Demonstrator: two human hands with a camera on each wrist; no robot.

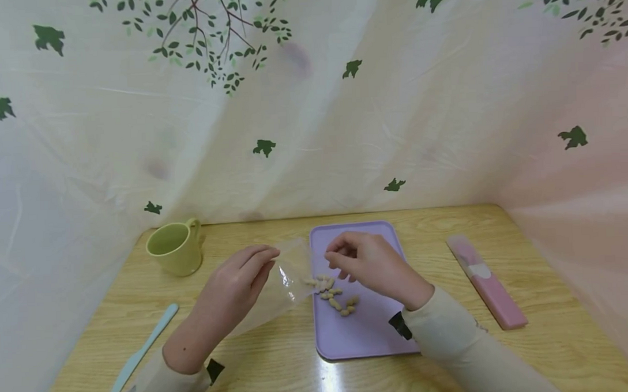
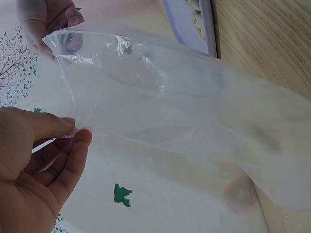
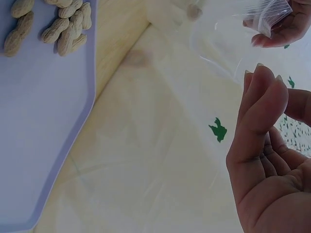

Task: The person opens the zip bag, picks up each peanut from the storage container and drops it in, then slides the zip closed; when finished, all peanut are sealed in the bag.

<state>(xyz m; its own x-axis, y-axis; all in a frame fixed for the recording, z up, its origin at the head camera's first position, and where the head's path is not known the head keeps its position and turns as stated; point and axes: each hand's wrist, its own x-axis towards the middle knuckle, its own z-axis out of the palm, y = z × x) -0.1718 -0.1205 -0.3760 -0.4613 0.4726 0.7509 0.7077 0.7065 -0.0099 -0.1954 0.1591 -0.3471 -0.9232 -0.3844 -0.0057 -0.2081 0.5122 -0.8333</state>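
A clear plastic zip bag (image 2: 146, 92) is stretched between the two hands, its body hanging down toward the near side. My left hand (image 1: 239, 279) pinches one side of its mouth between thumb and fingertips, as the left wrist view shows. My right hand (image 1: 368, 269) is at the opposite corner of the mouth, thumb and bent fingers together at the film. Several unshelled peanuts (image 1: 334, 304) lie on the purple tray (image 1: 360, 338), below the right hand. Part of the bag overlaps some peanuts in the head view.
A green mug (image 1: 176, 253) stands at the back left. In front of it lies a pale blue knife (image 1: 143, 352). A pink and clear long box (image 1: 491, 291) lies to the right of the tray. A leaf-patterned curtain (image 1: 311, 115) hangs behind the wooden table (image 1: 278, 370).
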